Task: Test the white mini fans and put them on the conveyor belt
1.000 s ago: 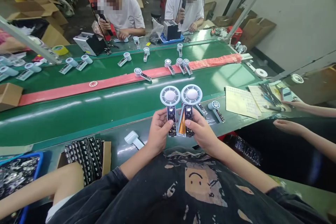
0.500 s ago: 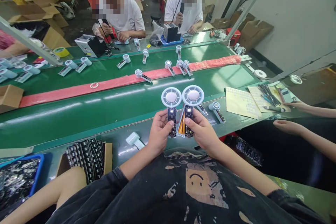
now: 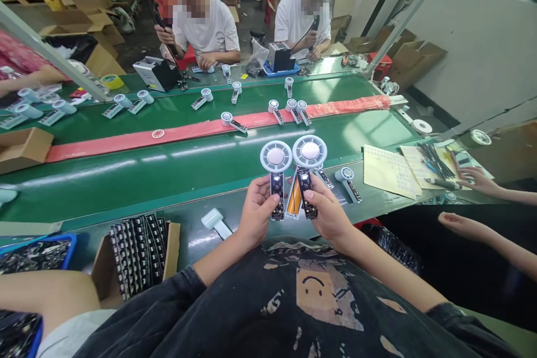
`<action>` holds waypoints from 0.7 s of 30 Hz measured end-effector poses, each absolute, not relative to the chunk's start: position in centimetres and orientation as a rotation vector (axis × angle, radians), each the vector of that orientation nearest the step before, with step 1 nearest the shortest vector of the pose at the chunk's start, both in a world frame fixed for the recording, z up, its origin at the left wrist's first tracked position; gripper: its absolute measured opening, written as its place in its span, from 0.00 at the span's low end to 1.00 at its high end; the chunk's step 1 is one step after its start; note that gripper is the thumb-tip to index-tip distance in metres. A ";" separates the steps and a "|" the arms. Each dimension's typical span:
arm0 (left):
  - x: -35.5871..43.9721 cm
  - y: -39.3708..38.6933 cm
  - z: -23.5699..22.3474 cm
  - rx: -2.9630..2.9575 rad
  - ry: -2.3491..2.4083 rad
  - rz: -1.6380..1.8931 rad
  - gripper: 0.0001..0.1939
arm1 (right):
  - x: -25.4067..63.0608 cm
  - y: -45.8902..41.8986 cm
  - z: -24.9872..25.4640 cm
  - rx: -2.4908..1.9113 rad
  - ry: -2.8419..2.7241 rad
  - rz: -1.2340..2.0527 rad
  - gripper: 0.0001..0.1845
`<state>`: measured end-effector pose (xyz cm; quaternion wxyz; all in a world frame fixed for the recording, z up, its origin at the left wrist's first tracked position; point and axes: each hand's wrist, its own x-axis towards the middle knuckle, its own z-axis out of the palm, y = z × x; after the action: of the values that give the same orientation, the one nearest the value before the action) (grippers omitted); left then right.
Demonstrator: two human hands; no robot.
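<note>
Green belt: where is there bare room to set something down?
Bare: between the red strip and the metal bench, left of the left hand and right of the right hand. Crowded: the belt's far left, with fan units; the bench's right end, with yellow sheets.

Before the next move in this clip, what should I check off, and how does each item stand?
1. Left hand grips the left fan: ok.
2. Right hand grips the right fan: ok.
3. Right fan's circuit board fully covers the orange part: not ok; the orange part shows beside it.
4. The two fans clear of each other: cannot tell; their round ends look very close.
5. Any wiring beneath the circuit board: cannot tell; hidden.
6. Neighbour's nearer hand apart from the right hand: ok.
</note>
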<state>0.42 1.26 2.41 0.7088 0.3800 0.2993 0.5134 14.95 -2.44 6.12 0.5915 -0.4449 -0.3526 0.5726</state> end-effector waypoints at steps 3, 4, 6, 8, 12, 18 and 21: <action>0.4 1.0 2.5 0.830 0.682 1.158 0.27 | 15.0 -2.3 6.2 -1.033 -0.824 1.363 0.26; 0.4 0.9 2.5 0.822 0.690 1.164 0.27 | 15.0 -2.3 6.3 -1.039 -0.832 1.367 0.26; 0.4 0.6 2.6 0.807 0.704 1.180 0.27 | 15.1 -2.3 6.3 -1.037 -0.846 1.384 0.25; 0.5 0.3 2.6 0.797 0.718 1.202 0.27 | 15.3 -2.3 6.3 -1.014 -0.859 1.411 0.24; 1.1 -0.4 2.5 0.786 0.751 1.245 0.25 | 16.0 -2.4 6.1 -0.992 -0.902 1.433 0.26; 2.4 -1.5 2.7 0.786 0.812 1.252 0.28 | 17.3 -2.6 5.7 -0.972 -0.924 1.446 0.27; 3.1 -2.1 3.1 0.805 0.832 1.263 0.27 | 17.9 -2.9 5.7 -0.950 -0.907 1.461 0.26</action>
<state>3.11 -2.15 3.08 0.6549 0.3552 0.3669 0.5571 17.95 -2.94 5.71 0.5549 -0.4024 -0.3841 0.6185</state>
